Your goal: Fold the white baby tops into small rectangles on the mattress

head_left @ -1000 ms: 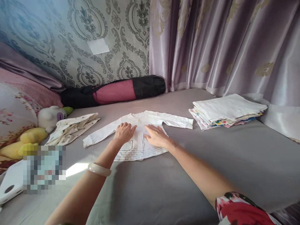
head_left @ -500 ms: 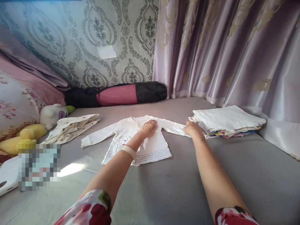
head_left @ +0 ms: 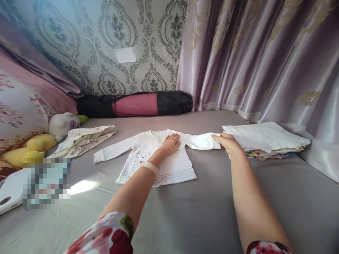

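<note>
A small white long-sleeved shirt with a bear print lies spread on the grey bed sheet, its hem towards me and both sleeves out to the sides. My left hand rests flat on the upper chest of the shirt, fingers stretched out. At the cuff of the right-side sleeve, my right hand pinches the fabric between thumb and fingers. Just beyond that hand, on the right, stands a stack of folded clothes with a white piece on top.
A crumpled cream patterned garment lies at the left, beside plush toys. A white device sits at the near left. Along the wall is a long black and pink bag. Curtains hang at the right.
My right hand has shifted slightly right and closed on the sleeve cuff, and the sleeve looks straighter. My left hand stays flat on the shirt. The view has moved a little.
</note>
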`<state>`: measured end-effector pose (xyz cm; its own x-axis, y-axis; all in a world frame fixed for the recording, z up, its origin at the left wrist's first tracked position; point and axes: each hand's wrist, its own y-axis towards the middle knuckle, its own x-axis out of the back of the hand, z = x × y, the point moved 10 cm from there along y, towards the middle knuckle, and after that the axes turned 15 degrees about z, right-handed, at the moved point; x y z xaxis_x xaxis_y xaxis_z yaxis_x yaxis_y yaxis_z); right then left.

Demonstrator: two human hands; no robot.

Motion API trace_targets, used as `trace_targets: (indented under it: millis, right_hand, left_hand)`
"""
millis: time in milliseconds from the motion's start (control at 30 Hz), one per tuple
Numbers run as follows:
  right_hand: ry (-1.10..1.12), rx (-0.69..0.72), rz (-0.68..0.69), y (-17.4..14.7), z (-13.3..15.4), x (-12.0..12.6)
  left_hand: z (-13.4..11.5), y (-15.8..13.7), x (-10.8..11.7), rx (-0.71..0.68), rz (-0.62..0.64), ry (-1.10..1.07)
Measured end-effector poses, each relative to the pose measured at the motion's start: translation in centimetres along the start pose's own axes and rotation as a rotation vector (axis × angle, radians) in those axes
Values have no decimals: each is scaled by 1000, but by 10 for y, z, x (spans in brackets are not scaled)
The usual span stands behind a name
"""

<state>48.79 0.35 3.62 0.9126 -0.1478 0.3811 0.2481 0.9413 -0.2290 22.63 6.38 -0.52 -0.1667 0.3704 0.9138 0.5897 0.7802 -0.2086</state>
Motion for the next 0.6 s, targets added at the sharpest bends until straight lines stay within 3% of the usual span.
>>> trace_targets:
  millis: [100,200,300,467,600]
  right_hand:
    - [404,50,8,-5,6,-7]
    - [656,104,27,-5,13,-18]
    - [854,224,135,-1,25,-31]
    - [1021,317,237,-1,51,-46]
    - [995,314,264,-2,83,-62]
  left_hand:
    - [2,1,-1,3,35,-13]
    - [2,1,-2,-8,44,-8]
    - [0,2,-3,-16,60,-1]
    - [-2,3,-3,-1,107,-11]
    - [-5,2,-2,5,165,-17]
